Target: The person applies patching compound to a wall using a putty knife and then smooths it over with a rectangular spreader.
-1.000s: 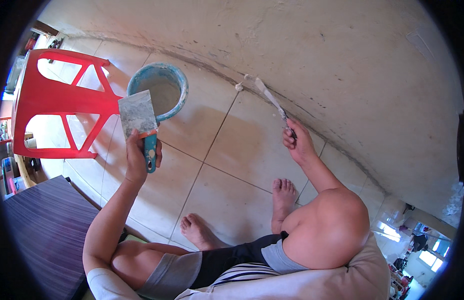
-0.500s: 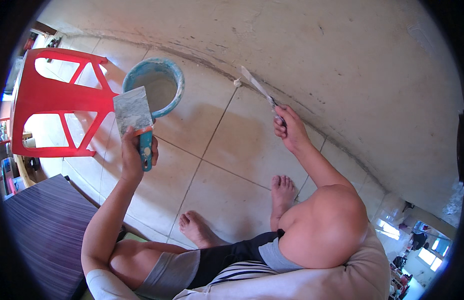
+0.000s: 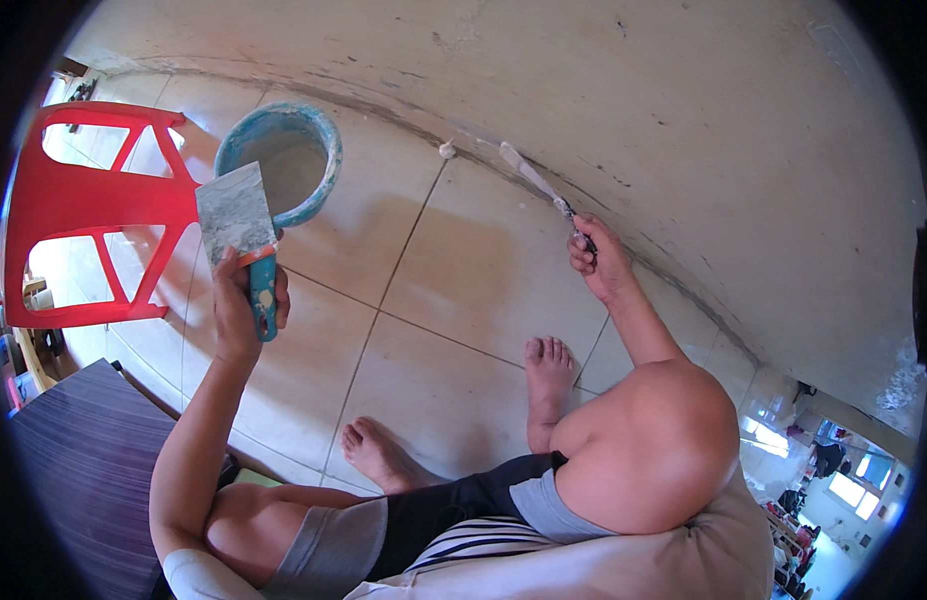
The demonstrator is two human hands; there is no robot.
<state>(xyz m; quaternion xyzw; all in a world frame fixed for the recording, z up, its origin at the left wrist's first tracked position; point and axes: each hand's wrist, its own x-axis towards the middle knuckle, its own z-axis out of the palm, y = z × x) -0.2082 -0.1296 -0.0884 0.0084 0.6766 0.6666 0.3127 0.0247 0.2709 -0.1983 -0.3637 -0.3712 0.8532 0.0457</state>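
Observation:
My left hand [image 3: 233, 300] grips a wide putty knife [image 3: 235, 213] by its turquoise handle. Grey-white putty coats the square blade, which overlaps the near-left rim of a bucket [image 3: 332, 165] in this view. The bucket is turquoise, smeared, and has pale paste inside. On the right, my right hand [image 3: 603, 262] is closed round the dark handle of a narrow putty knife [image 3: 533, 176]. Its whitened blade points up-left at the foot of the wall [image 3: 703, 130]; whether it touches the wall, I cannot tell.
A red plastic stool [image 3: 103, 200] lies on its side at the left. A small white lump [image 3: 446, 149] sits where floor and wall meet. Below the stool is a dark striped surface [image 3: 88, 475]. My bare feet rest on pale floor tiles [image 3: 423, 360].
My right hand has moved right along the wall base with the narrow knife, its blade now farther from the white lump. The whole view has shifted slightly; my left hand keeps its hold.

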